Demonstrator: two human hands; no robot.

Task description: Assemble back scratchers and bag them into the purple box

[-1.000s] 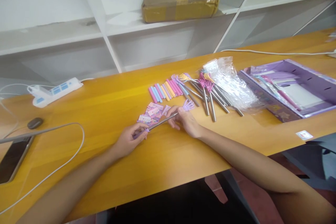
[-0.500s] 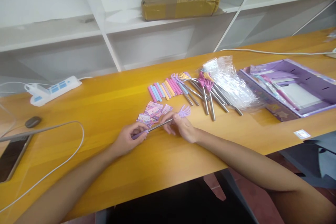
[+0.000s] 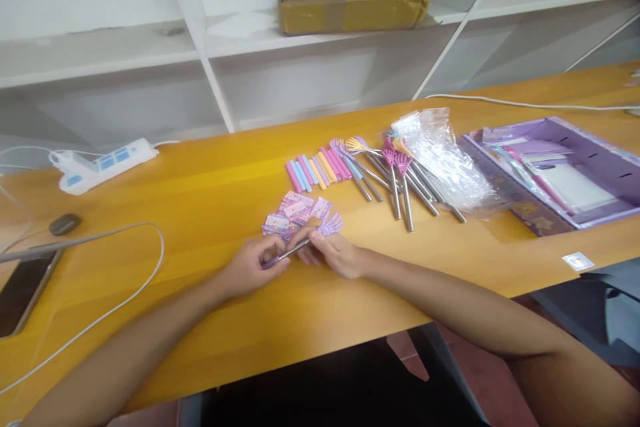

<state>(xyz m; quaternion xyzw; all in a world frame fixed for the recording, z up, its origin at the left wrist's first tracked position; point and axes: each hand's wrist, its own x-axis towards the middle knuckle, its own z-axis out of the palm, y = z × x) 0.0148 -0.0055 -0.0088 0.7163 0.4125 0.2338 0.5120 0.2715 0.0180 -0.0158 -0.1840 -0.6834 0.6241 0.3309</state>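
A back scratcher [image 3: 331, 223] with a purple claw head, a metal rod and a purple grip is held between both hands. My left hand [image 3: 253, 264] is closed round its grip end. Fingers of my right hand [image 3: 336, 255] pinch the rod just below the claw. Behind the hands lie small printed cards [image 3: 297, 211] in pink and purple. Beyond them a row of coloured foam sleeves [image 3: 319, 170] lies side by side. More back scratchers [image 3: 406, 190], with pink, yellow and purple claws and bare metal handles, are heaped to the right.
Clear plastic bags [image 3: 445, 160] lie by the heap, beside a purple open box [image 3: 537, 217] with packaged items inside. At the left are a power strip [image 3: 107, 165], a phone [image 3: 25, 293] and a white cable [image 3: 159, 247]. A taped carton [image 3: 355, 3] rests on the shelf.
My right hand has come left toward my left hand, bringing the claw head closer. Less of the metal rod shows between the hands. The view has shifted slightly.
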